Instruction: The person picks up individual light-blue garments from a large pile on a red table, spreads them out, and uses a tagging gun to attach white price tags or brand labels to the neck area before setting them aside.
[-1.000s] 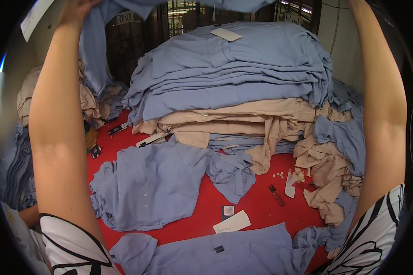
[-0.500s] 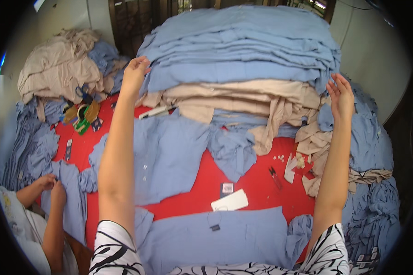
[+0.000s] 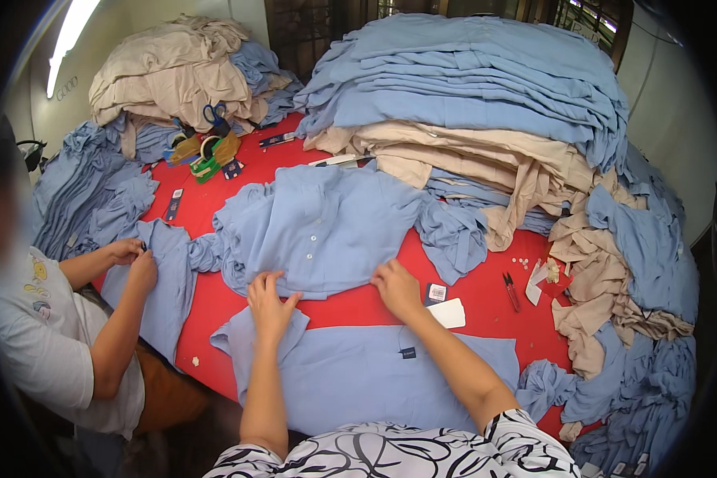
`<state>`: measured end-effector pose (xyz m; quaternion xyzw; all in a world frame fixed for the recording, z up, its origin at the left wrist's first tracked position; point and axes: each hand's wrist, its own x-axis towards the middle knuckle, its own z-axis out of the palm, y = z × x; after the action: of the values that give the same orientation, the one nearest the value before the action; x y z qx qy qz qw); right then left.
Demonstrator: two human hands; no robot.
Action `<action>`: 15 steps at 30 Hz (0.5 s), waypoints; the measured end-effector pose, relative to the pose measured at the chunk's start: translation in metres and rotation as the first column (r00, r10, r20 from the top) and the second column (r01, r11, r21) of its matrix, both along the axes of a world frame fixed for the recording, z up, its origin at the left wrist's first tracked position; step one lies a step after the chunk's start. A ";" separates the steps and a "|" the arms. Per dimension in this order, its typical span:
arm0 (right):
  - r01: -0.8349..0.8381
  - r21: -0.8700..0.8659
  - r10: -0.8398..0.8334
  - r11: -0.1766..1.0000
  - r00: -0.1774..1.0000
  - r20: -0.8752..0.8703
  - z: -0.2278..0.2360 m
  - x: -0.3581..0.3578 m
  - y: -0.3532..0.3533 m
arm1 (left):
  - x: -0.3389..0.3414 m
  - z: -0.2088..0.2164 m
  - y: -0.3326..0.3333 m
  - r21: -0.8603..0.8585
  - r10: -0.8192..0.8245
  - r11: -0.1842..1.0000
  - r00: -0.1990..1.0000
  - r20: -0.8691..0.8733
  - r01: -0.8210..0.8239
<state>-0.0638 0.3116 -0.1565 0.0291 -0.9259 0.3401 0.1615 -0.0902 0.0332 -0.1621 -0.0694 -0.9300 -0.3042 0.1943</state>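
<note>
A light blue buttoned shirt (image 3: 346, 215) lies spread out in front of me, its lower hem toward me. My left hand (image 3: 269, 307) rests at the hem's left part, thumb and fingers apart. At the hem's right corner, my right hand (image 3: 398, 291) has its fingers curled in on the fabric edge. Closer to me is a second blue garment (image 3: 358, 374), laid flat, with a small dark tag (image 3: 408, 353) on it. Just right of my right hand are a dark label card (image 3: 436, 294) and a blank white card (image 3: 452, 314), the latter partly behind my forearm.
A tall stack of blue shirts (image 3: 470, 72) over beige ones stands at the back. Beige garments (image 3: 167, 72) heap up at back left. Red-and-black thread snips (image 3: 511, 291), a tape dispenser (image 3: 205, 167) and scissors (image 3: 213, 115) lie on the red table (image 3: 350, 307). A co-worker (image 3: 72, 334) handles blue cloth at left.
Both my hands have come down from beside the tall stack to the hem of the middle shirt. That shirt now sits differently, its hem turned toward me. The view has shifted left.
</note>
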 end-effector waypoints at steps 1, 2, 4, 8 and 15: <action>-0.006 -0.094 0.009 0.996 1.000 0.027 0.005 -0.013 0.007 | -0.002 -0.006 -0.010 0.008 -0.050 0.999 0.998 0.041 0.050; -0.004 -0.184 0.015 0.983 0.998 0.053 0.013 -0.025 0.016 | -0.003 -0.005 -0.010 -0.008 -0.076 0.997 0.997 0.031 0.076; -0.021 -0.124 -0.001 0.992 0.985 -0.173 0.048 -0.032 0.018 | -0.005 -0.001 -0.011 -0.041 -0.116 0.992 0.993 0.016 0.117; -0.083 -0.351 0.034 0.933 0.989 -0.145 0.147 -0.024 0.027 | -0.029 0.023 0.019 0.000 0.095 0.995 0.978 -0.186 -0.097; -0.006 0.120 0.076 0.993 0.805 -0.588 0.241 0.009 0.047 | -0.098 0.136 -0.026 0.232 0.143 0.973 0.834 -0.533 -0.018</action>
<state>-0.0545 0.3585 0.0846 0.1625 -0.8463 0.2649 0.4326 -0.1880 0.0073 -0.0265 -0.0923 -0.7989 -0.3632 0.4705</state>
